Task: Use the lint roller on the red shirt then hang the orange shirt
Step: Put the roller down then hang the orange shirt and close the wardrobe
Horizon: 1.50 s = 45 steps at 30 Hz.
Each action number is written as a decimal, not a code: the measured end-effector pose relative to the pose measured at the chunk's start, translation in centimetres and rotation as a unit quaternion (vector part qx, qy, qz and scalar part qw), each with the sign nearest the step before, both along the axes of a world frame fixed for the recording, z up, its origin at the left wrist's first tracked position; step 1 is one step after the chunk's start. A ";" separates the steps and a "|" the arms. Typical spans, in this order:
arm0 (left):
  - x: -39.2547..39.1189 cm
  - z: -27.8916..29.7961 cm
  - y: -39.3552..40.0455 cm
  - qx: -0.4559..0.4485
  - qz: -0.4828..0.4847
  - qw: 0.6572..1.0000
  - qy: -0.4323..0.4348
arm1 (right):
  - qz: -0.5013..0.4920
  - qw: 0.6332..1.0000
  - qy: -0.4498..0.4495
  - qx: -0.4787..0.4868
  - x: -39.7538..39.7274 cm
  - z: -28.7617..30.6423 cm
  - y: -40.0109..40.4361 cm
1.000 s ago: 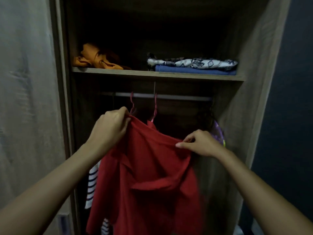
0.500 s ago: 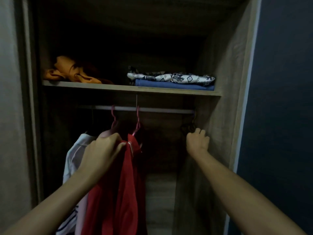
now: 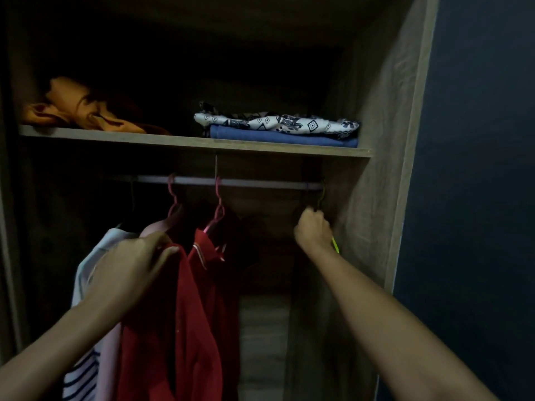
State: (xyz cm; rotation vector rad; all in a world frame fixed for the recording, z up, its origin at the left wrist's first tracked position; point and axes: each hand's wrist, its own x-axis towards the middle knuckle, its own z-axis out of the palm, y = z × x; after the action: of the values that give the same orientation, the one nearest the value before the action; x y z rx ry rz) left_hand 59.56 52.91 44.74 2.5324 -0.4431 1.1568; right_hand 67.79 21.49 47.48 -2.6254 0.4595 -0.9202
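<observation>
I see a dim wooden wardrobe. The left hand pinches the shoulder of the red shirt, which hangs from a pink hanger on the rail, crowded at the left end by a pale garment and a striped one. The right hand is closed on a yellow-green hanger at the rail's right end. The orange shirt lies crumpled at the shelf's left end; folded patterned and blue cloths sit near its right end.

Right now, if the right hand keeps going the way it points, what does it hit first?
The right hand points up and into the wardrobe. It looks closed on a yellow-green hanger, and the rail lies next above. Depth is unclear in the dark, so it might pass in front of the rail.
</observation>
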 end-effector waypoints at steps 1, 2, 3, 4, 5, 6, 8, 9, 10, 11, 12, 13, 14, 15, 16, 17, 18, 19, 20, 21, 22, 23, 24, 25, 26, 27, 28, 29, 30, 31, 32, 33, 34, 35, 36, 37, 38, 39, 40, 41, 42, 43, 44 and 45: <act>0.2 0.1 -0.2 -0.007 -0.019 1.000 0.001 | 0.010 0.999 -0.015 0.043 -0.3 0.3 0.6; 0.4 0.1 -0.5 -0.013 -0.038 0.999 0.001 | 0.020 0.995 -0.030 0.089 -0.6 0.6 1.2; 0.7 0.1 -0.7 -0.017 -0.054 0.998 0.001 | 0.030 0.988 -0.041 0.143 -0.8 0.8 1.9; 1.0 0.1 -0.9 -0.023 -0.069 0.997 0.000 | 0.042 0.977 -0.050 0.205 -0.9 0.9 2.4; 1.1 0.2 -1.1 -0.029 -0.079 0.996 -0.003 | 0.061 0.958 -0.056 0.274 -0.9 0.8 3.0; 1.3 0.2 -1.4 -0.034 -0.089 0.995 -0.005 | 0.091 0.930 -0.062 0.350 -1.0 0.6 3.5; 1.5 0.4 -1.9 -0.033 -0.108 0.994 -0.006 | 0.166 0.841 -0.054 0.513 -1.9 -0.5 4.5; 1.4 0.5 -2.2 -0.027 -0.116 0.993 -0.003 | 0.193 0.794 -0.044 0.575 -2.4 -1.2 5.2; 1.4 0.6 -2.5 -0.025 -0.122 0.992 0.006 | 0.216 0.753 -0.032 0.621 -3.1 -1.8 5.9; 1.3 0.6 -2.8 -0.026 -0.124 0.992 0.018 | 0.239 0.718 -0.024 0.653 -3.9 -2.3 6.8; 1.2 0.6 -3.2 -0.028 -0.126 0.991 0.025 | 0.262 0.686 -0.016 0.679 -4.9 -2.7 7.8; 1.1 0.5 -3.5 -0.031 -0.127 0.991 0.029 | 0.286 0.655 -0.003 0.699 -5.6 -3.0 8.7; 1.0 0.4 -3.8 -0.036 -0.123 0.991 0.035 | 0.311 0.622 0.016 0.718 -6.2 -3.3 9.6; 1.0 0.3 -4.0 -0.043 -0.112 0.992 0.048 | 0.333 0.593 0.038 0.732 -6.8 -3.5 10.5; 1.1 0.2 -3.9 -0.048 -0.097 0.992 0.071 | 0.350 0.574 0.060 0.738 -7.2 -3.7 11.1; 1.1 0.2 -3.8 -0.054 -0.091 0.989 0.100 | 0.362 0.566 0.078 0.736 -7.4 -3.9 11.6; 1.2 0.1 -3.4 -0.067 -0.100 0.983 0.136 | 0.369 0.565 0.091 0.733 -7.5 -4.1 12.0; 1.2 0.0 -3.0 -0.083 -0.128 0.974 0.169 | 0.374 0.563 0.098 0.730 -7.6 -4.3 12.2; 0.8 0.0 -2.6 -0.095 -0.162 0.962 0.196 | 0.374 0.561 0.102 0.731 -7.7 -4.4 12.4; 0.5 0.0 -2.3 -0.101 -0.191 0.952 0.219 | 0.372 0.558 0.101 0.735 -7.8 -4.5 12.6; 0.1 -0.1 -1.9 -0.106 -0.211 0.941 0.241 | 0.368 0.555 0.097 0.739 -7.8 -4.7 12.8; -0.2 -0.2 -1.6 -0.112 -0.227 0.932 0.261 | 0.365 0.553 0.091 0.743 -7.8 -4.9 13.0; -0.6 -0.3 -1.2 -0.118 -0.238 0.923 0.278 | 0.360 0.552 0.086 0.747 -7.9 -5.0 13.2; -1.0 -0.3 -0.9 -0.121 -0.247 0.917 0.288 | 0.358 0.550 0.085 0.750 -8.0 -5.0 13.6; -1.2 -0.4 -0.4 -0.109 -0.243 0.918 0.293 | 0.360 0.548 0.090 0.750 -8.2 -4.9 13.9; -1.4 -0.5 0.0 -0.080 -0.233 0.926 0.286 | 0.368 0.549 0.101 0.743 -8.5 -4.8 14.1; -1.6 -0.6 0.5 -0.043 -0.214 0.937 0.272 | 0.376 0.571 0.120 0.720 -8.8 -4.8 14.3; -1.8 -0.6 0.9 -0.012 -0.200 0.947 0.252 | 0.376 0.621 0.138 0.673 -9.1 -4.7 14.2; -2.3 -0.6 1.3 0.006 -0.191 0.954 0.233 | 0.359 0.707 0.138 0.594 -9.2 -4.7 13.8; -2.6 -0.5 1.9 0.013 -0.187 0.958 0.218 | 0.316 0.805 0.103 0.492 -9.0 -4.8 13.1; -3.1 -0.2 2.5 0.015 -0.184 0.961 0.204 | 0.247 0.895 0.029 0.371 -8.6 -5.0 12.2; -3.5 0.1 3.0 0.013 -0.186 0.963 0.193 | 0.176 0.949 -0.059 0.254 -8.0 -5.2 11.2; -3.9 0.3 3.5 0.010 -0.189 0.964 0.187 | 0.137 0.966 -0.123 0.182 -7.8 -5.3 10.4; -4.3 0.6 3.9 0.005 -0.196 0.964 0.181 | 0.145 0.966 -0.140 0.162 -7.5 -5.4 10.0; -4.8 0.9 4.1 0.004 -0.197 0.965 0.175 | 0.184 0.960 -0.113 0.178 -7.1 -5.3 9.7; -5.1 1.1 4.3 0.003 -0.198 0.965 0.172 | 0.244 0.944 -0.069 0.209 -6.8 -5.2 9.7; -5.3 1.4 4.5 0.001 -0.198 0.965 0.174 | 0.303 0.924 -0.023 0.234 -6.7 -5.0 9.9; -5.4 1.5 4.8 -0.008 -0.198 0.962 0.186 | 0.358 0.900 0.008 0.247 -6.7 -4.8 10.0; -5.6 1.6 5.2 -0.028 -0.204 0.956 0.209 | 0.397 0.881 0.025 0.255 -6.8 -4.5 10.1; -5.8 1.8 5.7 -0.066 -0.215 0.944 0.242 | 0.423 0.865 0.028 0.269 -6.8 -4.4 10.1; -6.1 2.1 6.1 -0.117 -0.229 0.926 0.275 | 0.430 0.858 0.018 0.281 -7.0 -4.3 9.9; -6.2 2.4 6.7 -0.177 -0.238 0.906 0.302 | 0.423 0.856 -0.003 0.298 -7.0 -4.4 9.7; -6.4 2.8 7.1 -0.243 -0.243 0.882 0.323 | 0.413 0.850 -0.027 0.324 -7.2 -4.5 9.5; -6.4 3.1 7.7 -0.305 -0.242 0.859 0.334 | 0.412 0.830 -0.052 0.373 -7.3 -4.6 9.4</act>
State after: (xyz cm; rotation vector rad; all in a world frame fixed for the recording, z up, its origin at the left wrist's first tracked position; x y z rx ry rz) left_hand 53.14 60.58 47.84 1.9118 -0.4022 0.1415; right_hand 60.48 30.92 42.92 -1.7324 -0.3069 -0.4346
